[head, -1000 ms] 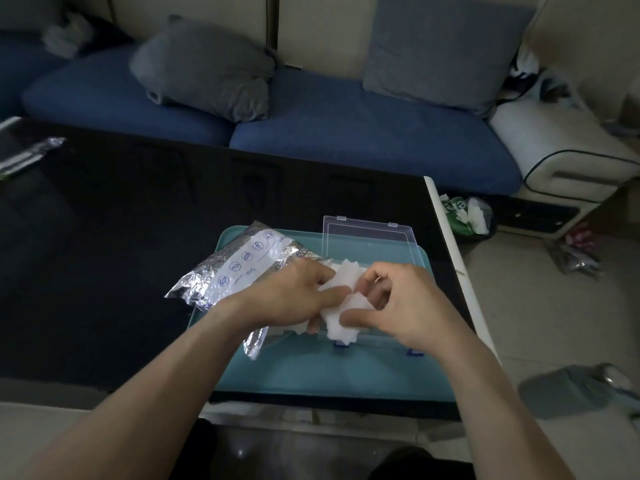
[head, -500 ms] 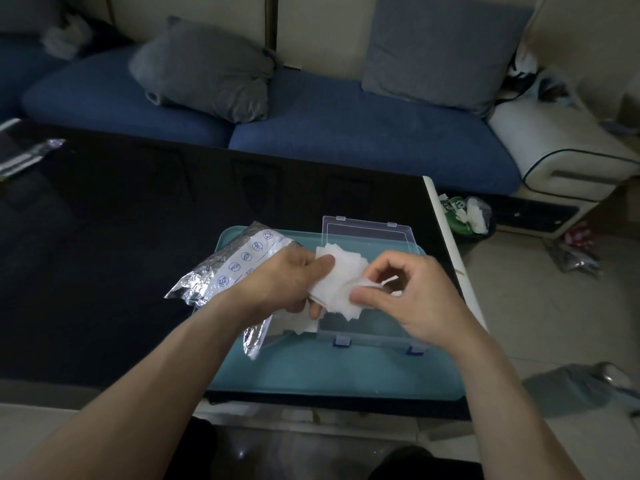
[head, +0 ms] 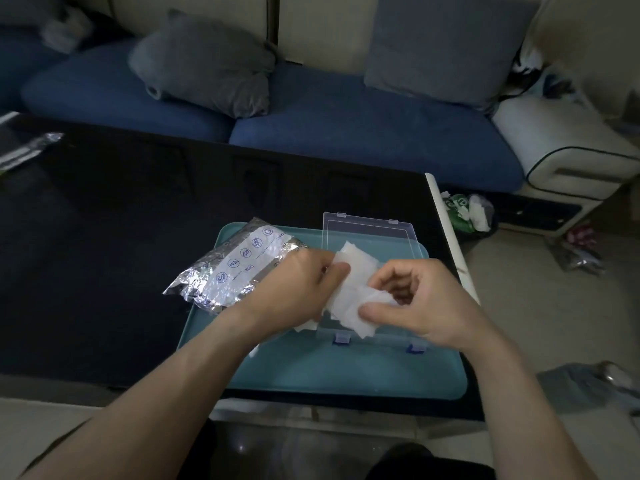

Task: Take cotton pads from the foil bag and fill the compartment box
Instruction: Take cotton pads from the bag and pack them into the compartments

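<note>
Black table (head: 104,254) in a dim living room, teal tray (head: 346,372) at the near edge. Above it we've got both hands pinching white pads (head: 349,292): left hand (head: 294,292) gripping the stack, right hand (head: 422,303) pinching one. Clear box (head: 367,233) sits underneath, lid open, foil bag (head: 235,268) just left. Blue sofa (head: 346,133) behind.

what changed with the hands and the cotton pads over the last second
Both hands rose slightly off the compartment box and drew apart. The left hand still holds the stack of cotton pads, now fanned out, while the right hand pinches one pad at the stack's near edge, peeling it away. The foil bag, teal tray and open lid stayed put.
</note>
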Demonstrator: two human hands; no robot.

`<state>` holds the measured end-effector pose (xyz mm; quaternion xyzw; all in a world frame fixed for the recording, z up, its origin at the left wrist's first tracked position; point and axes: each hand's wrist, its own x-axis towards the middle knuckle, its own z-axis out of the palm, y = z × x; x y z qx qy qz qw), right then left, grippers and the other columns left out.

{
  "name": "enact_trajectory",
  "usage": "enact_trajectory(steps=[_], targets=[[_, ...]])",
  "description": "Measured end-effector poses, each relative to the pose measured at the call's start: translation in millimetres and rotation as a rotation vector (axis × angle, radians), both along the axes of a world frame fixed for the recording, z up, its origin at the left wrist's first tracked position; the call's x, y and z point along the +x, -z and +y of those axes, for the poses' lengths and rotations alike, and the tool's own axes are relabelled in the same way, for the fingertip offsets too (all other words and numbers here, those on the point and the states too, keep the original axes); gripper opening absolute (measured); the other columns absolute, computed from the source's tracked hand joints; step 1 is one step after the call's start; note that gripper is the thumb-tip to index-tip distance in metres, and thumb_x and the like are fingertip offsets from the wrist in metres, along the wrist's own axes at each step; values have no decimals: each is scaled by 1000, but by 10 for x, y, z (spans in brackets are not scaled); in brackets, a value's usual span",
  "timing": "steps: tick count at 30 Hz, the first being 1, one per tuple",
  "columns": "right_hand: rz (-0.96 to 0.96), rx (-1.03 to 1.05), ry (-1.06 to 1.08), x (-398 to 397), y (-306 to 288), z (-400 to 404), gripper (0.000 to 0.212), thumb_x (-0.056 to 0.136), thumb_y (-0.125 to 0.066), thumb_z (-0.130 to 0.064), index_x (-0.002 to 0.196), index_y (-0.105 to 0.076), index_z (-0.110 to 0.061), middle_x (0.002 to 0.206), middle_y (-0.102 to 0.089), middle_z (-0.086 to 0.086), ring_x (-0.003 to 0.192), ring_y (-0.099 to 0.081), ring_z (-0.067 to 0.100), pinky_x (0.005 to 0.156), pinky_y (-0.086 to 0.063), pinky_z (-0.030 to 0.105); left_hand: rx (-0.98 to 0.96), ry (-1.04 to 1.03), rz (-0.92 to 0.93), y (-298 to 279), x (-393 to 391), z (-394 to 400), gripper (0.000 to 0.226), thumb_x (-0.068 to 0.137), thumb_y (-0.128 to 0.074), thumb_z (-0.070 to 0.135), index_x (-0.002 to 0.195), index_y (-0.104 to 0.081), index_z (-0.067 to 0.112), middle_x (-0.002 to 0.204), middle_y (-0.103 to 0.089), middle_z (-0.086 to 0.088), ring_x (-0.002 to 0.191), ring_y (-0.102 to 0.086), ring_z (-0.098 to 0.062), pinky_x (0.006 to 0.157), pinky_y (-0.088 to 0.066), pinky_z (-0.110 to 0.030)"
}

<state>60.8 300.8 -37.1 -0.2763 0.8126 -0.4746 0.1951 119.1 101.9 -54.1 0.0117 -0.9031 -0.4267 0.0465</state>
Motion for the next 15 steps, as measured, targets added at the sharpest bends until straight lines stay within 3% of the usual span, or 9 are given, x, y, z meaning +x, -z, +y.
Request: enact_trajectory(steps=[3,5,8,11,15], targets=[[83,73,65,73,12,-123,28,72,-91,-21,90,-71,-30,79,-73,-7,69,-65,7,67,-56,25,57,70,-59,-6,-14,15,37,102,-47,27,72,-57,9,48,-61,-2,42,-58,-16,52,-51,-38],[119,87,117,73,1,-150,37,74,-89,-22,103,-68,-31,79,-74,-10,69,-64,6,67,-56,22,38,110,-103,-34,-14,8,35,103,-47,24,72,-57,11,43,-56,8,40,-52,-6,52,-47,-33],[149,108,108,47,-18,-129,45,79,-85,-20,118,-65,-34,82,-73,-11,71,-65,6,67,-53,19,27,144,-129,-55,-12,-11,34,102,-50,22,70,-56,12,44,-50,9,39,-46,0,50,-42,-27],[225,207,82,55,-13,-139,40,82,-82,-21,116,-70,-37,89,-68,-13,82,-63,2,74,-53,22,-42,197,-183,-33,-5,-55,34,102,-51,26,69,-55,17,49,-51,9,42,-47,0,50,-37,-20],[258,254,61,101,-25,-195,48,74,-89,-17,114,-71,-37,86,-70,-15,85,-63,-1,79,-51,18,-234,325,-355,-18,19,-108,34,102,-49,35,70,-51,22,57,-53,8,46,-48,1,54,-38,-23]])
